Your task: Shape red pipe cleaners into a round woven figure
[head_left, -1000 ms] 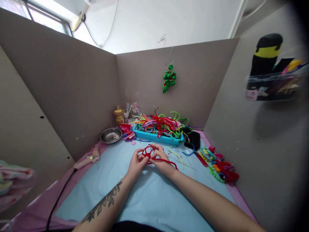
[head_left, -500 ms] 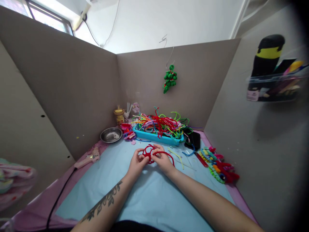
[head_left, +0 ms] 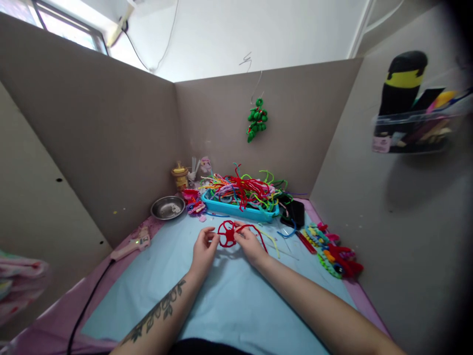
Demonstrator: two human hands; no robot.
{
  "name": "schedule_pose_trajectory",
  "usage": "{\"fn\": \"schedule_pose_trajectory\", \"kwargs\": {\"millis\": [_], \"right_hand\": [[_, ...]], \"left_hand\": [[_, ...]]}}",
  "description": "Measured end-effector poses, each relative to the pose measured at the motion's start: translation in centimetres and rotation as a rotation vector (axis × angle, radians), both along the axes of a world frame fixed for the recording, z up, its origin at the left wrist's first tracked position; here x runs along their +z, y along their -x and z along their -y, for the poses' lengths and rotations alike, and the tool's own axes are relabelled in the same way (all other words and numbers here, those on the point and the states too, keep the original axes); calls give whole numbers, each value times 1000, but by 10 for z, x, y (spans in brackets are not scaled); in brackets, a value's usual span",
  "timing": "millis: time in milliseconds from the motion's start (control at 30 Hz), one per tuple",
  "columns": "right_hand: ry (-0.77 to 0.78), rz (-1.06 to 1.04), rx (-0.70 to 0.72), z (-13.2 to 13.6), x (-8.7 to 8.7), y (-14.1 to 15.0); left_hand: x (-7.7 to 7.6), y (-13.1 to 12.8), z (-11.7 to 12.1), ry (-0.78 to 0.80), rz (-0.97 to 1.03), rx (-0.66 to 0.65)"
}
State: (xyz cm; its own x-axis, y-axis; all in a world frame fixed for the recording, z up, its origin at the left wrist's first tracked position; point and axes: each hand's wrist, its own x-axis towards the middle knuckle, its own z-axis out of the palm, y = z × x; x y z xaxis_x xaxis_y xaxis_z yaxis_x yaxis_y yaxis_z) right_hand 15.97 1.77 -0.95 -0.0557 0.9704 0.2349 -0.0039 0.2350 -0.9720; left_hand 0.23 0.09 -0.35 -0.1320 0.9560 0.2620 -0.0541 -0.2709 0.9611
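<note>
On the near side of the blue tray point(head_left: 242, 209), the red wheel point(head_left: 229, 234) shows its open, spoked face to the camera; being round, it has no clear long axis. Its loose red stem arcs rightward, then nearer. The right hand point(head_left: 250, 245) pinches its right rim; the left hand point(head_left: 204, 249) is narrow at its left rim, grip unclear.

My left hand point(head_left: 204, 247) curls its fingers close to the thumb, while my right hand point(head_left: 251, 244) pinches opposite it; my forearms, the left forearm point(head_left: 158, 311) tattooed, the right forearm point(head_left: 314, 301) plain, angle inward
</note>
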Motion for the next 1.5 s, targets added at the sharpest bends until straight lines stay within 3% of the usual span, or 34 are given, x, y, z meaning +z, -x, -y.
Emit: {"fn": "schedule_pose_trajectory", "kwargs": {"millis": [100,233,300,700,900,1067,1500], "right_hand": [[21,-43,34,-2,0,-3],[1,-1,79,-3,0,-5],[-9,23,93,-3,-1,-6],[-37,60,62,-8,1,-8],[-67,71,201,-7,3,-13],[-146,232,301,-2,9,-15],[-152,268,303,0,12,-13]], "left_hand": [[2,4,-4,43,44,65],[1,5,-6,189,201,-163],[0,6,-6,206,266,-212],[6,11,-7,180,281,-197],[13,14,-6,307,366,-293],[15,14,-5,359,423,-241],[13,13,-5,280,374,-235]]}}
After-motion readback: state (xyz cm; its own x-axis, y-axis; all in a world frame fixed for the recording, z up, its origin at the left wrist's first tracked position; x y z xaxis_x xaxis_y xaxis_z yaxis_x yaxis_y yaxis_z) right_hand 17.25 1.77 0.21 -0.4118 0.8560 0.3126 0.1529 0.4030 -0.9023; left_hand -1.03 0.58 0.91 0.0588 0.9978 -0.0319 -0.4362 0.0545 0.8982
